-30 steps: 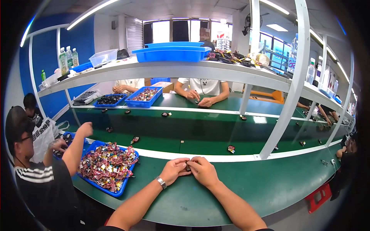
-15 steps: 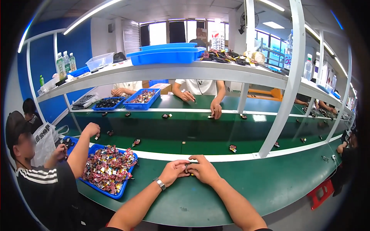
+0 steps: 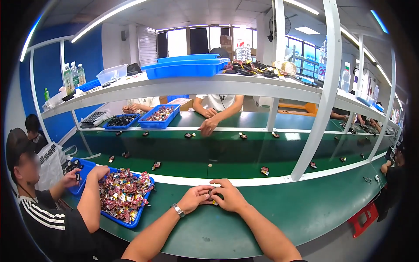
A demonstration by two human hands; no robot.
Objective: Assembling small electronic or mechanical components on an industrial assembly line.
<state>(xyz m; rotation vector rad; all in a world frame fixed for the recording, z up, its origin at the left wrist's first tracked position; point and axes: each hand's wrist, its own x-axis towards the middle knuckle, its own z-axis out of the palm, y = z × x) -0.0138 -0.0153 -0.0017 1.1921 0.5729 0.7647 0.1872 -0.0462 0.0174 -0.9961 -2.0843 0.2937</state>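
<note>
One long, smooth green worktop [image 3: 283, 205] up front. At its left, one blue rectangular plastic tray [image 3: 130, 225], heaped with small red, white and yellow pieces, too many to count. Right of tray, over worktop: left bare-hand grip [image 3: 195, 199] and right bare-hand grip [image 3: 229, 197], two total, both nearly closed, pinching same part. One silver metal-band wristwatch [image 3: 179, 211] on left wrist. One small dark part with yellow bit [image 3: 214, 201], between both grips' fingertips, mostly hidden.

Blue trays [image 3: 185, 70] look plastic, the green tabletop [image 3: 270, 214] smooth.
</note>
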